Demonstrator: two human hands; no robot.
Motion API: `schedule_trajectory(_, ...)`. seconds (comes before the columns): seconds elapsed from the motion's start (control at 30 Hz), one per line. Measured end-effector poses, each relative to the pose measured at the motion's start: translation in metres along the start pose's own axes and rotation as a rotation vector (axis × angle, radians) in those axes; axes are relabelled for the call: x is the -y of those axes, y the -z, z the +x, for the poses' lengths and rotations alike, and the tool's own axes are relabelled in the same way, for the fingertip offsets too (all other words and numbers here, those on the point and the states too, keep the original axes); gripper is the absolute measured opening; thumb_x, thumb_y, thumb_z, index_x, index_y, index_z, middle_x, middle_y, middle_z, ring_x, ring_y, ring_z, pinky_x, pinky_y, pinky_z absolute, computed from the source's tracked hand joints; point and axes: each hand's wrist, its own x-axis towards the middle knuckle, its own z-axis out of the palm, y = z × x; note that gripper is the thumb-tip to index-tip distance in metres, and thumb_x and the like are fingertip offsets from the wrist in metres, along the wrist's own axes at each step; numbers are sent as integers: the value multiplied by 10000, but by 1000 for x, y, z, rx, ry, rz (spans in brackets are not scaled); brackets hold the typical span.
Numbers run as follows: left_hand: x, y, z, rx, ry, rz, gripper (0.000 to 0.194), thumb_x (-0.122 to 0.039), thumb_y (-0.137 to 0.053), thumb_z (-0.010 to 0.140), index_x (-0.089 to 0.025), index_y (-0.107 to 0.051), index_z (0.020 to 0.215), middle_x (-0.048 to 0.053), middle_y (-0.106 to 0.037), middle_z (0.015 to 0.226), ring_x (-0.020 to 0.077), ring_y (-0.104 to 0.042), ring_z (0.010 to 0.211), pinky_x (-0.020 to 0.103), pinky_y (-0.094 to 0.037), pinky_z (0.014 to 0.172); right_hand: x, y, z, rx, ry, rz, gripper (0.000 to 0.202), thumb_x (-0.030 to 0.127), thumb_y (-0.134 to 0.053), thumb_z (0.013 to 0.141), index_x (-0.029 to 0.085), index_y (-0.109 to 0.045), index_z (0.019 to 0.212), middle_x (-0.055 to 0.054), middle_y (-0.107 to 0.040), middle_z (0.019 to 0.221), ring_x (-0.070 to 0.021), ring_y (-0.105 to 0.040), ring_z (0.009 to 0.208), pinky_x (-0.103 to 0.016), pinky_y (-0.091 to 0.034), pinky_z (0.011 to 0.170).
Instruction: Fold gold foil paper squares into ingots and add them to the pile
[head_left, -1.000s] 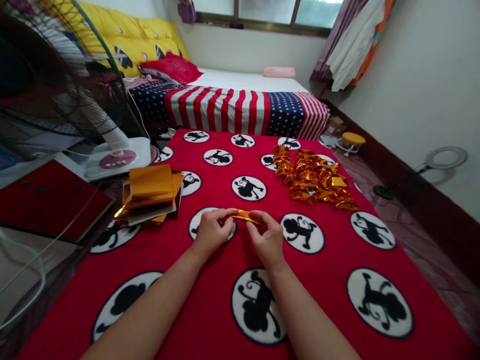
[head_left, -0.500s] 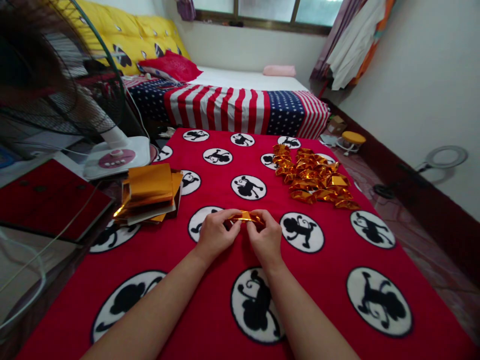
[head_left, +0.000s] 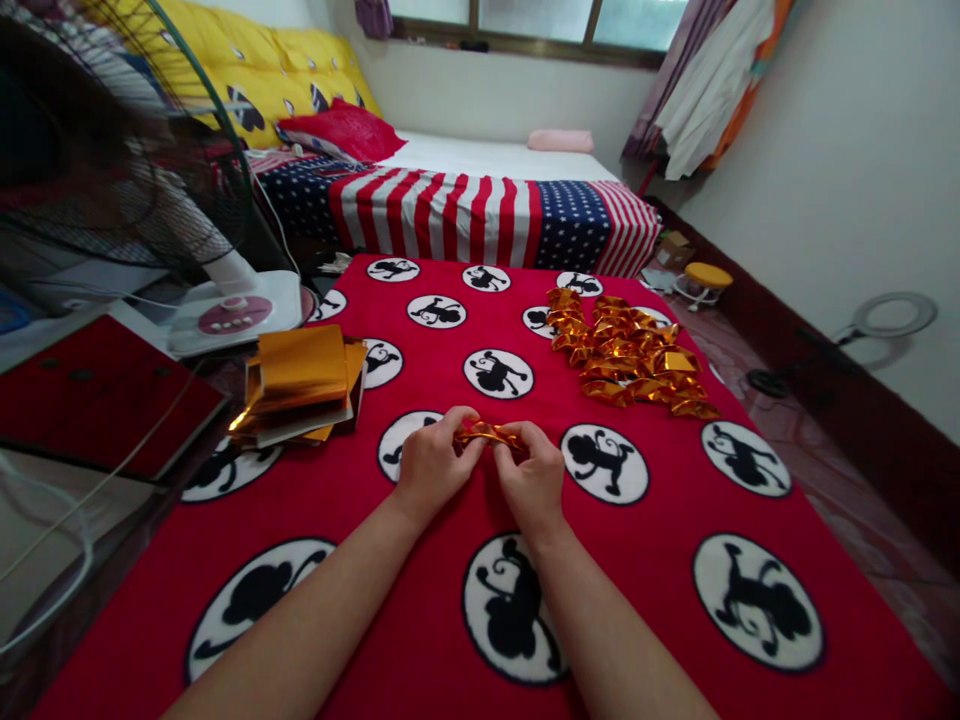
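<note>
Between my two hands is a folded gold foil paper point(head_left: 486, 432), long and narrow with creased, shiny faces. My left hand point(head_left: 435, 462) pinches its left end between thumb and fingers. The right end is gripped the same way by my right hand point(head_left: 532, 475). Both thumbs point inward along the near side, and the fingers hide the two ends. To the left lies a loose stack of flat gold foil sheets point(head_left: 304, 368). Several finished-looking folded gold foil pieces point(head_left: 622, 350) sit grouped at the far right of the red cloth point(head_left: 600, 590).
A fan point(head_left: 232, 310) stands at the left beside a dark red panel point(head_left: 97, 390) and a pale cable point(head_left: 86, 545). Beyond the cloth is a bed with a striped, starred cover point(head_left: 450, 215). A yellow stool point(head_left: 707, 277) is on the floor at right.
The foil's middle now looks more creased and arched than the flatter top seen before. My left fingers have risen slightly; both hands keep their hold.
</note>
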Motion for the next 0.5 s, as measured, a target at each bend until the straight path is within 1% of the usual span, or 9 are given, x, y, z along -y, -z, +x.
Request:
schedule_trajectory(0.17,1,2,0,24,-63,89,141,-271,-609,854,-230,-700,953,33,-763,880,195,-703,770,265,-449,689,-1,1,-1,21,13,-38,137,148,-548,793,203,-651,863,-34,-672,820,-185,-620,742,-280,-477,697)
schedule_trajectory(0.33,0,4,1,33,-43,96,145,-282,-622,843,-217,-721,927,30,-764,854,197,-701,751,269,-445,673,-2,2,-1,38,11,-70,130,156,-563,794,202,-671,851,-33,-692,810,-190,-637,745,-282,-483,705)
schedule_trajectory(0.5,1,4,2,48,13,34,191,-200,-601,820,-218,-736,954,20,-769,860,178,-700,742,254,-463,680,-3,3,0,27,17,-31,244,99,-513,778,191,-697,908,-34,-717,859,-185,-658,779,-281,-493,730)
